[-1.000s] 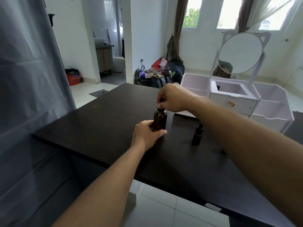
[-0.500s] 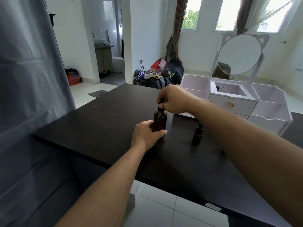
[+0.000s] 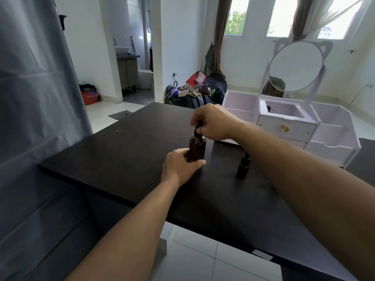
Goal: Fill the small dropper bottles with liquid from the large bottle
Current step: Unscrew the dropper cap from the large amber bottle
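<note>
A large amber bottle (image 3: 197, 147) stands upright on the dark table (image 3: 125, 155). My left hand (image 3: 180, 166) grips its lower part from the near side. My right hand (image 3: 213, 122) pinches the bottle's black dropper cap (image 3: 197, 128) from above, and the cap sits slightly raised over the neck. A small dark dropper bottle (image 3: 242, 166) with its cap on stands to the right of the large bottle, partly hidden behind my right forearm.
A white vanity organiser (image 3: 288, 126) with a round cat-ear mirror (image 3: 295, 65) stands at the table's far right. A grey curtain (image 3: 34, 118) hangs along the left. Bags and clothes (image 3: 194, 92) lie on the floor beyond the table.
My right hand has risen a little with the black dropper cap, which now shows more above the bottle's neck. The left hand and the bottle have stayed put.
</note>
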Available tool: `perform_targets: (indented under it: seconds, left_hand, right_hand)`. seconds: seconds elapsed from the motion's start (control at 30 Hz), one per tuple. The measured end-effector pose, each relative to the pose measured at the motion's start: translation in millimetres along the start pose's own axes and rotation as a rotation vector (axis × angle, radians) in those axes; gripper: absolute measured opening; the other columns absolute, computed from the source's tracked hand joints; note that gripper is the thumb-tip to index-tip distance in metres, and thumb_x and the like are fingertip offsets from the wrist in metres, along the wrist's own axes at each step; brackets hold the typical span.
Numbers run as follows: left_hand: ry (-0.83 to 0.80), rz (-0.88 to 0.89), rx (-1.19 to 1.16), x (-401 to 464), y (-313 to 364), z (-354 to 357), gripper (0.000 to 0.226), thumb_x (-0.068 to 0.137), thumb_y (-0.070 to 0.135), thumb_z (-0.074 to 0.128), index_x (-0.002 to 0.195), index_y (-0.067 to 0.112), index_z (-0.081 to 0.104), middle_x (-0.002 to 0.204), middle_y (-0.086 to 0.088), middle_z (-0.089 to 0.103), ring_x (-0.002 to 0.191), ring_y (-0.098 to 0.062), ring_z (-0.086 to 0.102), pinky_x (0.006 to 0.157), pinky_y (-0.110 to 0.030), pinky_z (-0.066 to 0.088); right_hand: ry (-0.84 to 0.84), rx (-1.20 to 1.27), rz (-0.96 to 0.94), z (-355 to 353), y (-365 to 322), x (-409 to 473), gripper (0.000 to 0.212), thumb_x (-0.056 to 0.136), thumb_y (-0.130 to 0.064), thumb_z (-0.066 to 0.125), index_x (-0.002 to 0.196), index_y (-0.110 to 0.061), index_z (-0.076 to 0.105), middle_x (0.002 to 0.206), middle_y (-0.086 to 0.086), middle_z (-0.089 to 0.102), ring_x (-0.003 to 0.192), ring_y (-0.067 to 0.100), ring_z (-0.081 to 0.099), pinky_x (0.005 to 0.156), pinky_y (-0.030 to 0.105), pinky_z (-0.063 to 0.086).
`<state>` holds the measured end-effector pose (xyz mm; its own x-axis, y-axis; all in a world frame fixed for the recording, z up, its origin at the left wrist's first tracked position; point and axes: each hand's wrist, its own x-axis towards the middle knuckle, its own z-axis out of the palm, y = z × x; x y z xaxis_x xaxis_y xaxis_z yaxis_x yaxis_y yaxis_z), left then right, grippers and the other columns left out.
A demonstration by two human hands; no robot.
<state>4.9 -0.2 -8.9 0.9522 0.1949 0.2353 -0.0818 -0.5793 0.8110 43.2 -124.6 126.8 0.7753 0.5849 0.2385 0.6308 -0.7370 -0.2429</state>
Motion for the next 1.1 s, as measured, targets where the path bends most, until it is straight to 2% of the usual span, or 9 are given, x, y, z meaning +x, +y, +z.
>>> perform_targets:
  seconds: [0.1,0.2,0.3,0.4,0.57,0.67,0.8,0.97,1.1]
  left_hand:
    - [0.003,0.011,0.011,0.4,0.0,0.4,0.028,0.071,0.048,0.079,0.089,0.028,0.071,0.087,0.010,0.070,0.083,-0.009,0.064,0.076,-0.029,0.053]
    - [-0.002,0.011,0.010,-0.1,0.8,0.2,0.028,0.072,0.047,0.079,0.091,0.028,0.071,0.089,0.010,0.070,0.085,-0.009,0.064,0.077,-0.029,0.052]
    - [-0.004,0.006,0.002,-0.9,1.4,-0.2,0.028,0.073,0.047,0.079,0.091,0.028,0.071,0.090,0.010,0.070,0.086,-0.010,0.064,0.077,-0.029,0.052]
    - [0.002,0.011,0.004,-1.1,0.8,-0.2,0.029,0.073,0.047,0.079,0.093,0.028,0.071,0.091,0.010,0.070,0.086,-0.010,0.064,0.078,-0.029,0.053]
    - [0.005,0.025,0.011,-0.7,-0.3,0.7,0.037,0.073,0.047,0.079,0.100,0.023,0.072,0.094,0.008,0.071,0.087,-0.010,0.065,0.080,-0.032,0.055]
    - [0.005,0.021,0.012,-1.2,0.8,0.7,0.036,0.074,0.046,0.079,0.101,0.023,0.072,0.095,0.007,0.071,0.088,-0.010,0.064,0.081,-0.031,0.054]
    - [0.008,0.003,-0.005,-1.6,1.7,0.2,0.033,0.072,0.046,0.080,0.097,0.026,0.073,0.091,0.010,0.070,0.086,-0.009,0.064,0.076,-0.026,0.051]
    - [0.020,0.009,0.003,-1.9,1.2,0.5,0.033,0.071,0.047,0.080,0.096,0.025,0.073,0.090,0.010,0.070,0.085,-0.008,0.065,0.073,-0.023,0.049]
    - [0.003,0.013,0.011,-0.9,0.9,0.9,0.036,0.072,0.047,0.080,0.099,0.024,0.073,0.094,0.008,0.071,0.087,-0.010,0.065,0.080,-0.031,0.054]
  right_hand:
    - [-0.029,0.076,0.006,-2.0,-3.6,-0.9,0.040,0.077,0.008,0.058,0.111,-0.011,0.068,0.098,0.001,0.066,0.086,0.014,0.062,0.073,0.020,0.049]
    - [0.032,0.040,0.031,-0.3,-2.8,1.4,0.030,0.082,-0.010,0.067,0.113,-0.011,0.066,0.098,0.000,0.063,0.090,0.018,0.061,0.074,0.022,0.045]
    - [0.050,-0.046,0.021,2.2,-0.6,2.6,0.025,0.088,-0.031,0.070,0.102,-0.010,0.068,0.089,0.000,0.063,0.081,0.017,0.060,0.067,0.021,0.045]
    - [0.036,-0.050,0.009,2.8,-0.2,2.2,0.015,0.089,-0.016,0.066,0.103,-0.012,0.070,0.092,0.001,0.065,0.081,0.016,0.060,0.065,0.015,0.046]
    - [-0.034,0.056,-0.009,0.0,-3.4,0.9,0.041,0.076,0.010,0.055,0.109,-0.011,0.070,0.103,0.006,0.069,0.095,0.018,0.065,0.080,0.025,0.055]
    - [0.007,0.042,0.004,1.1,-2.0,2.0,0.032,0.081,-0.003,0.065,0.111,-0.011,0.069,0.105,0.005,0.068,0.093,0.018,0.063,0.070,0.015,0.046]
    - [0.049,-0.039,0.011,3.4,1.2,3.0,0.024,0.088,-0.027,0.069,0.106,-0.011,0.069,0.092,0.001,0.063,0.085,0.019,0.062,0.061,0.014,0.040]
    - [0.064,-0.001,0.004,-1.4,0.7,1.8,0.023,0.086,-0.007,0.067,0.108,-0.012,0.069,0.097,0.002,0.067,0.090,0.020,0.065,0.081,0.027,0.053]
    - [0.025,0.056,0.003,-6.2,-2.8,0.4,0.034,0.084,0.008,0.058,0.111,-0.010,0.068,0.098,0.002,0.066,0.089,0.017,0.063,0.083,0.028,0.055]
